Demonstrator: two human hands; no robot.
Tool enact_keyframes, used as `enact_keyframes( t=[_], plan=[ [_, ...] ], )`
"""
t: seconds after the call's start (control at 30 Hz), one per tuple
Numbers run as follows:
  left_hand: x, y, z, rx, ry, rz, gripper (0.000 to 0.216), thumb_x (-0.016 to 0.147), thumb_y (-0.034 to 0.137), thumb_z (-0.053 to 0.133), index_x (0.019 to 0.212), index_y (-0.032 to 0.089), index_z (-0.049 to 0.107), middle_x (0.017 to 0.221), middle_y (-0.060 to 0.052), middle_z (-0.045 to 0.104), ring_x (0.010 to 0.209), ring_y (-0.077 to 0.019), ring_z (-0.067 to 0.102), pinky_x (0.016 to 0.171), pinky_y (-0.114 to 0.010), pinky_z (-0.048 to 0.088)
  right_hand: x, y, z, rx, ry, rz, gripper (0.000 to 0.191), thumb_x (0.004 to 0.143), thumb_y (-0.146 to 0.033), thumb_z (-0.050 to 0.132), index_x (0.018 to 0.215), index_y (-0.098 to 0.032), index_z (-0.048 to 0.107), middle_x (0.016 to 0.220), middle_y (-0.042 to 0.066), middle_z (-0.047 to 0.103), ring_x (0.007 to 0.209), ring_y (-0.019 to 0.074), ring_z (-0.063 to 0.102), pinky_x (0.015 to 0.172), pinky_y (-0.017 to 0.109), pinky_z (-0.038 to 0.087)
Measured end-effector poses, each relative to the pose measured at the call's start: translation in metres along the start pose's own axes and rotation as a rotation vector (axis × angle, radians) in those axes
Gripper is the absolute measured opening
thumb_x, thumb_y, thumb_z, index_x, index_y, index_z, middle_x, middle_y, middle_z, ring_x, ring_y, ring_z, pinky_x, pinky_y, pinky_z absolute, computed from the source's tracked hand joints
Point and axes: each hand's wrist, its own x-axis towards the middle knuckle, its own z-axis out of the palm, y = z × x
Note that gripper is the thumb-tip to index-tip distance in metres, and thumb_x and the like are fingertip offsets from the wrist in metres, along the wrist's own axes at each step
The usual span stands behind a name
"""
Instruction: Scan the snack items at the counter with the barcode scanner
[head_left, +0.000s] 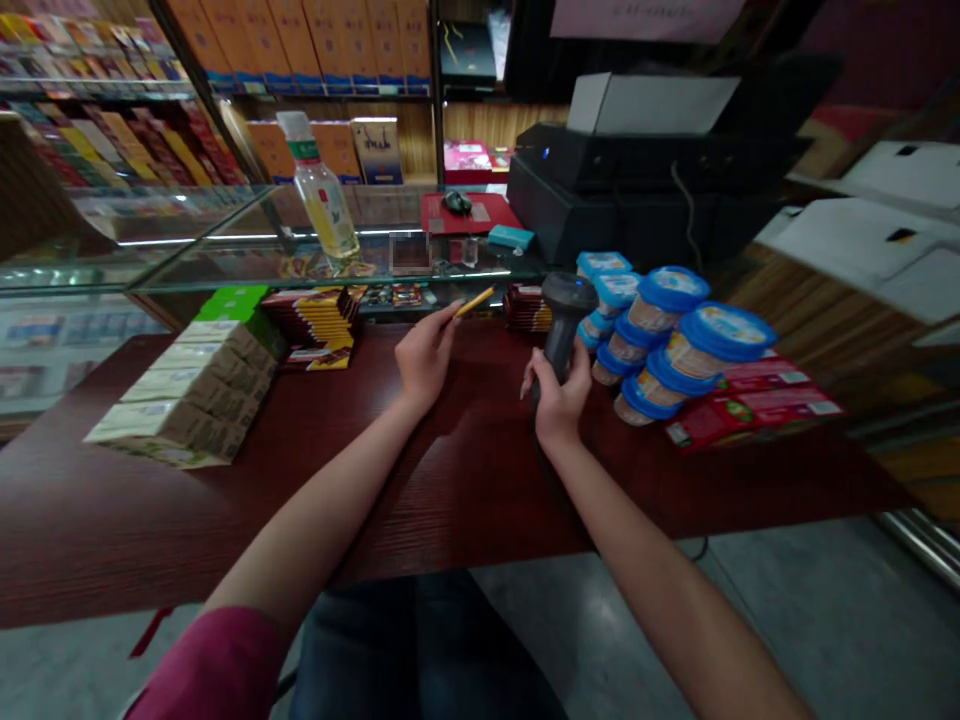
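Observation:
My left hand [426, 352] pinches a thin yellow-edged packet [475, 302], seen nearly edge-on above the table's middle. Wrapped round the handle of a black barcode scanner [568, 300] is my right hand [562, 395]; the scanner's head points up and away. To the left of my left hand lie stacked brown-and-yellow packets [322, 322]. A smaller pile of similar dark packets [526, 307] sits between my hands, farther back. Right of the scanner stand several stacked tubs with blue lids [671, 290], close to my right hand.
Boxes in a beige and green block [195, 385] stand at the left of the dark red table [465, 500]. Red boxes [750, 405] lie at the right. Behind are a glass counter [240, 230], a bottle [322, 195], a mouse [457, 203] and black machines [600, 200].

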Motion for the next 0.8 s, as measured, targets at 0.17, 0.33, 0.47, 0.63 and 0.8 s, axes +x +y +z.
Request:
enact_keyframes(
  t=[0.17, 0.33, 0.47, 0.63, 0.8],
  plan=[
    [0.024, 0.020, 0.076, 0.108, -0.182, 0.270, 0.037, 0.112, 0.027, 0.048, 0.137, 0.025, 0.076, 0.144, -0.007, 0.076, 0.136, -0.0220, 0.072, 0.122, -0.040, 0.052, 0.009, 0.004, -0.004, 0.042, 0.193, 0.035, 0.064, 0.081, -0.044, 0.078, 0.136, -0.024, 0.051, 0.063, -0.010, 0.053, 0.044, 0.0128, 0.047, 0.042, 0.028, 0.044],
    [0.033, 0.027, 0.107, 0.188, -0.331, 0.364, 0.041, 0.110, 0.023, 0.050, 0.144, 0.031, 0.072, 0.155, -0.005, 0.068, 0.151, -0.0264, 0.060, 0.132, -0.052, 0.036, 0.010, 0.010, -0.004, 0.024, 0.202, 0.023, 0.063, 0.091, -0.045, 0.071, 0.144, -0.024, 0.046, 0.063, -0.010, 0.050, 0.043, 0.0136, 0.048, 0.043, 0.029, 0.047],
    [0.036, 0.027, 0.121, 0.230, -0.354, 0.334, 0.044, 0.111, 0.026, 0.048, 0.150, 0.034, 0.067, 0.159, -0.005, 0.065, 0.155, -0.0268, 0.053, 0.133, -0.052, 0.030, 0.009, 0.022, -0.009, -0.086, 0.083, -0.054, 0.064, 0.100, -0.053, 0.064, 0.154, -0.029, 0.039, 0.069, -0.007, 0.050, 0.047, 0.0158, 0.052, 0.046, 0.031, 0.051],
    [0.035, 0.028, 0.129, 0.259, -0.365, 0.309, 0.055, 0.111, 0.023, 0.041, 0.163, 0.036, 0.052, 0.167, -0.005, 0.057, 0.162, -0.0258, 0.044, 0.133, -0.055, 0.023, 0.010, 0.021, -0.010, -0.060, 0.071, -0.041, 0.059, 0.097, -0.049, 0.067, 0.148, -0.030, 0.043, 0.070, -0.008, 0.051, 0.047, 0.0148, 0.051, 0.045, 0.030, 0.050],
    [0.023, 0.035, 0.100, 0.325, -0.336, 0.274, 0.070, 0.105, 0.018, 0.041, 0.173, 0.034, 0.035, 0.179, -0.002, 0.038, 0.169, -0.0226, 0.031, 0.131, -0.052, 0.025, 0.008, 0.005, -0.005, 0.050, -0.013, 0.086, 0.051, 0.086, -0.042, 0.078, 0.128, -0.026, 0.053, 0.064, -0.010, 0.055, 0.043, 0.0123, 0.049, 0.043, 0.027, 0.047]
  ],
)
